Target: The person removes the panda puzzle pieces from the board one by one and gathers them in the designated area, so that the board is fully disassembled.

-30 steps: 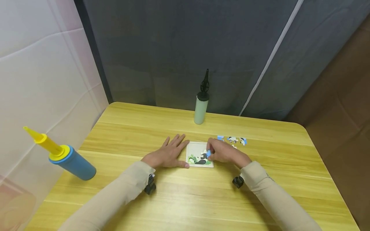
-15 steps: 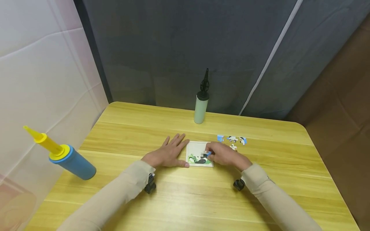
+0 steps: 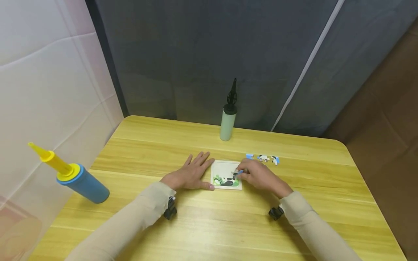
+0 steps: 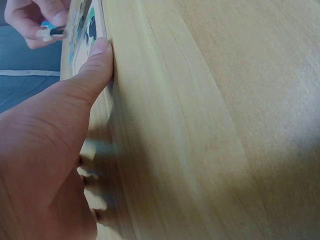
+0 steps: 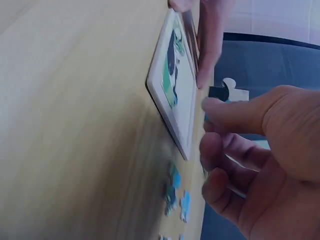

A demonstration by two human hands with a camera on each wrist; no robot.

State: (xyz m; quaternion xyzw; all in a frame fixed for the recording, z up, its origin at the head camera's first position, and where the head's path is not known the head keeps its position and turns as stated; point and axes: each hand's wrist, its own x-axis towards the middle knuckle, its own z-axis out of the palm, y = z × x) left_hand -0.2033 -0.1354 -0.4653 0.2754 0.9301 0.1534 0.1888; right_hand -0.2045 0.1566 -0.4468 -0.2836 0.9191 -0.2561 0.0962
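Note:
A small square jigsaw tray (image 3: 222, 165) with a pale rim lies in the middle of the table. Fitted pieces (image 3: 230, 183) in green, black and white fill its near part, while the far part shows bare backing. My left hand (image 3: 189, 176) rests spread along the tray's left side, its thumb (image 4: 98, 55) touching the rim. Between thumb and fingertips, my right hand (image 3: 261, 176) pinches a black, white and blue jigsaw piece (image 5: 234, 94). In the right wrist view that piece is raised off the tray, and the fingertips partly cover it.
Several loose jigsaw pieces (image 3: 263, 158) lie beyond the right hand. A pale green hand pump (image 3: 226, 127) with a black nozzle stands at the table's back. A blue and yellow hand pump (image 3: 86, 186) is at the left. Dark cloth (image 3: 183, 65) hangs behind the table (image 3: 209, 224).
My right hand has shifted right and lifted its jigsaw piece away from the fitted ones. My left hand stays in place beside the tray.

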